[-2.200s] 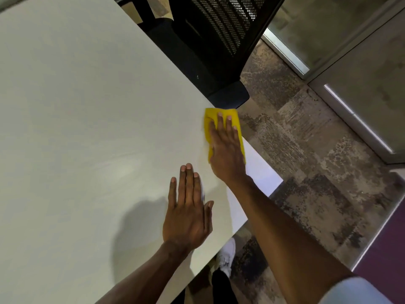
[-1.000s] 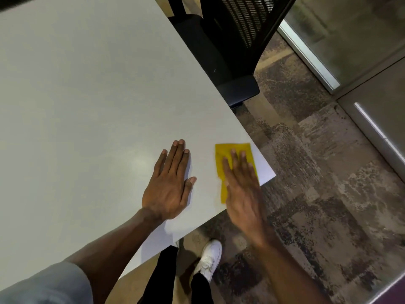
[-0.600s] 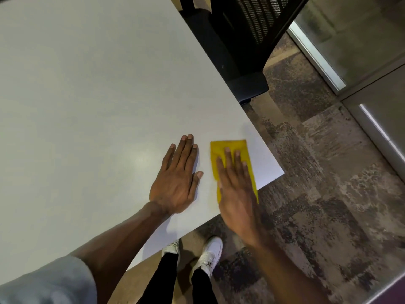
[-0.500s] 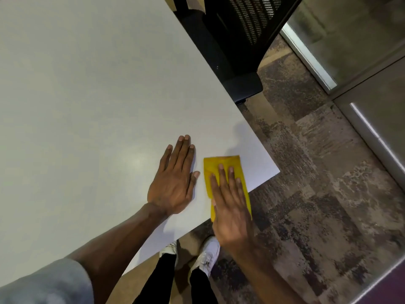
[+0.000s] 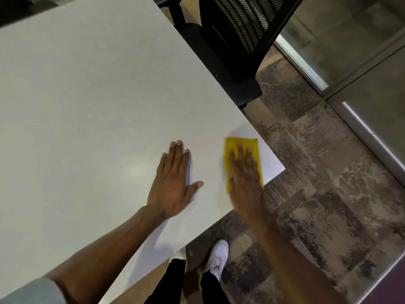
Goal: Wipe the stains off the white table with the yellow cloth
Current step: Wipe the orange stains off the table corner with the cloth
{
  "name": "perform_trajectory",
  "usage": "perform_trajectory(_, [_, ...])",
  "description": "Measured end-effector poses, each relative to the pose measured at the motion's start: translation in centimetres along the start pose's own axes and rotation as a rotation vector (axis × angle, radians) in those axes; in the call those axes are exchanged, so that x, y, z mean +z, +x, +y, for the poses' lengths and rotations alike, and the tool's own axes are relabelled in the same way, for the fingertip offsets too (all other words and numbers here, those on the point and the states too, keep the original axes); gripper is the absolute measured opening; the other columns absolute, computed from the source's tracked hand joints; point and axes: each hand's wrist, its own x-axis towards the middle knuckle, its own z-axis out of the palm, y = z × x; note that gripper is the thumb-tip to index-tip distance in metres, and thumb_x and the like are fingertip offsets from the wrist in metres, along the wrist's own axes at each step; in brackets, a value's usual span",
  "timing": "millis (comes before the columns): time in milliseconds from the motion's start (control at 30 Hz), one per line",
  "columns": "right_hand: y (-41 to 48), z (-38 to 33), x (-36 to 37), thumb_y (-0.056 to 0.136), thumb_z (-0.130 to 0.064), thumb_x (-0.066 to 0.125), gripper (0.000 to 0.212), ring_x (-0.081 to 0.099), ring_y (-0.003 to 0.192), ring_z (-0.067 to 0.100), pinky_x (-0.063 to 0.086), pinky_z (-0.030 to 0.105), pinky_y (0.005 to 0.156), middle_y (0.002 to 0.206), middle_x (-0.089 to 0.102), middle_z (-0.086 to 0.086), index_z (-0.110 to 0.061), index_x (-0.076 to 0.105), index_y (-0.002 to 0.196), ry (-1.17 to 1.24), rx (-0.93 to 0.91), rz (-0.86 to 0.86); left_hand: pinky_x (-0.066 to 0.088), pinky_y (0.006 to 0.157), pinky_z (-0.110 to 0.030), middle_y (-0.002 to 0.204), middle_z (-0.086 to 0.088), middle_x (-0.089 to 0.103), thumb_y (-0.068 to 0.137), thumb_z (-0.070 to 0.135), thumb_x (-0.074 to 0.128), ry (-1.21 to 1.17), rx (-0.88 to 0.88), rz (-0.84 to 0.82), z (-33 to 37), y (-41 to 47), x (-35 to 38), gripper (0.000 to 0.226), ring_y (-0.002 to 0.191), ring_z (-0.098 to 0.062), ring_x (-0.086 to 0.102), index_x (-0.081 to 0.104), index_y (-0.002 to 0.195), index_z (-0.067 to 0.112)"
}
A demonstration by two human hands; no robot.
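Note:
A folded yellow cloth (image 5: 241,142) lies flat on the white table (image 5: 87,106) near its right corner. My right hand (image 5: 246,178) presses palm-down on the cloth, fingers together and stretched out, covering its lower half. My left hand (image 5: 175,183) rests flat on the bare tabletop to the left of the cloth, fingers extended, thumb spread toward it, holding nothing. I can make out no distinct stains on the table surface.
A black mesh office chair (image 5: 236,40) stands against the table's right edge, beyond the cloth. The table corner (image 5: 282,170) is just right of the cloth, with mottled carpet (image 5: 317,194) below. My white shoes (image 5: 217,257) show under the near edge.
My right hand has slid the cloth to the right, away from my left hand and closer to the table corner. The left hand has stayed flat in place.

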Motion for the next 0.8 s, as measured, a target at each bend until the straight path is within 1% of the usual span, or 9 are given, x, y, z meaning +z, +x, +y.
perform_trajectory(67, [-3.9, -2.3, 0.1, 0.102, -0.007, 0.051, 0.074, 0.001, 0.163, 0.037, 0.018, 0.058, 0.130, 0.176, 0.007, 0.012, -0.014, 0.017, 0.168, 0.022, -0.139, -0.079, 0.013, 0.138, -0.058, 0.183, -0.018, -0.007, 0.108, 0.067, 0.036, 0.030, -0.036, -0.008, -1.0, -1.2, -0.3, 0.097, 0.171, -0.035, -0.006, 0.007, 0.173, 0.001])
perform_trajectory(133, [-6.7, -3.4, -0.3, 0.106, -0.011, 0.052, 0.071, 0.000, 0.164, 0.032, 0.018, 0.055, 0.131, 0.177, 0.007, 0.007, -0.016, 0.018, 0.168, 0.061, -0.201, -0.135, 0.013, 0.138, -0.057, 0.183, -0.016, -0.009, 0.110, 0.065, 0.031, 0.064, -0.021, -0.016, -1.5, -2.0, -0.5, 0.093, 0.171, -0.033, -0.008, 0.004, 0.173, 0.003])
perform_trajectory(267, [-3.9, -1.4, -1.2, 0.107, -0.018, 0.031, 0.063, -0.001, 0.164, 0.029, 0.014, 0.052, 0.132, 0.177, 0.008, 0.006, -0.021, 0.018, 0.168, 0.031, -0.260, -0.185, 0.013, 0.138, -0.055, 0.183, -0.015, -0.013, 0.113, 0.062, 0.024, 0.135, -0.042, -0.034, -1.3, -1.9, -0.5, 0.087, 0.171, -0.031, -0.011, 0.000, 0.173, 0.005])
perform_trajectory(367, [2.1, 1.2, -1.6, 0.105, -0.023, 0.023, 0.063, -0.001, 0.163, 0.034, 0.015, 0.056, 0.131, 0.176, 0.009, 0.010, -0.021, 0.018, 0.168, 0.040, -0.118, -0.130, 0.012, 0.138, -0.056, 0.182, -0.016, -0.017, 0.114, 0.061, 0.020, 0.151, -0.050, -0.064, -1.2, -2.0, -0.5, 0.085, 0.170, -0.032, -0.014, -0.004, 0.173, 0.005])
perform_trajectory(467, [7.3, 2.1, -1.7, 0.106, -0.022, 0.029, 0.062, 0.004, 0.162, 0.041, 0.016, 0.061, 0.129, 0.175, 0.012, 0.016, -0.012, 0.022, 0.166, 0.029, 0.057, -0.061, 0.012, 0.138, -0.056, 0.182, -0.015, -0.019, 0.114, 0.060, 0.021, 0.144, -0.048, -0.073, -1.3, -2.0, -0.4, 0.085, 0.170, -0.031, -0.016, -0.006, 0.173, 0.005])
perform_trajectory(533, [8.3, 0.8, -1.4, 0.103, -0.018, 0.029, 0.064, 0.005, 0.161, 0.044, 0.015, 0.062, 0.129, 0.174, 0.013, 0.019, -0.008, 0.021, 0.166, 0.017, 0.074, -0.050, 0.013, 0.138, -0.056, 0.182, -0.015, -0.018, 0.115, 0.060, 0.022, 0.140, -0.048, -0.068, -1.4, -2.1, -0.4, 0.084, 0.170, -0.031, -0.015, -0.005, 0.173, 0.005])
perform_trajectory(633, [5.5, -2.3, -0.4, 0.102, -0.011, 0.027, 0.065, 0.005, 0.161, 0.042, 0.014, 0.061, 0.130, 0.175, 0.012, 0.016, -0.011, 0.020, 0.167, -0.010, -0.130, -0.062, 0.013, 0.138, -0.055, 0.182, -0.015, -0.016, 0.114, 0.060, 0.022, 0.152, -0.059, -0.060, -1.3, -2.3, -0.5, 0.084, 0.171, -0.030, -0.015, -0.004, 0.173, 0.006])
perform_trajectory(700, [3.1, -3.6, 0.1, 0.105, -0.012, 0.033, 0.064, 0.002, 0.163, 0.037, 0.013, 0.057, 0.131, 0.176, 0.009, 0.012, -0.013, 0.018, 0.167, -0.033, -0.263, -0.118, 0.013, 0.138, -0.056, 0.183, -0.015, -0.015, 0.114, 0.061, 0.024, 0.141, -0.059, -0.047, -1.1, -2.1, -0.5, 0.085, 0.171, -0.030, -0.014, -0.003, 0.173, 0.007])
perform_trajectory(800, [3.2, -3.2, 0.1, 0.108, -0.016, 0.035, 0.061, 0.002, 0.164, 0.033, 0.014, 0.054, 0.132, 0.176, 0.009, 0.011, -0.014, 0.020, 0.167, -0.019, -0.363, -0.166, 0.012, 0.138, -0.055, 0.182, -0.015, -0.016, 0.114, 0.061, 0.026, 0.144, -0.059, -0.059, -0.8, -1.9, -0.5, 0.086, 0.170, -0.031, -0.015, -0.003, 0.173, 0.006])
